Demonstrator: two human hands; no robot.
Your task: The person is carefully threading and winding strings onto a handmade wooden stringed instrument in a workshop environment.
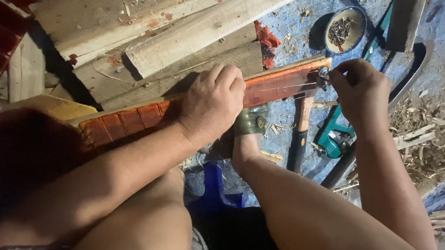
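Note:
A long red-stained wooden board lies across in front of me, with grooved marks at its left end. My left hand presses down on the board's middle with closed fingers. My right hand pinches a small metal piece at the board's right end. A foot in a green sandal rests under the board. A hammer with a wooden and black handle lies on the blue floor below the board's right end.
A round dish of nails sits on the blue floor at the upper right. Rough planks are stacked behind the board. A teal-handled saw and a curved metal blade lie right; wood shavings cover the floor.

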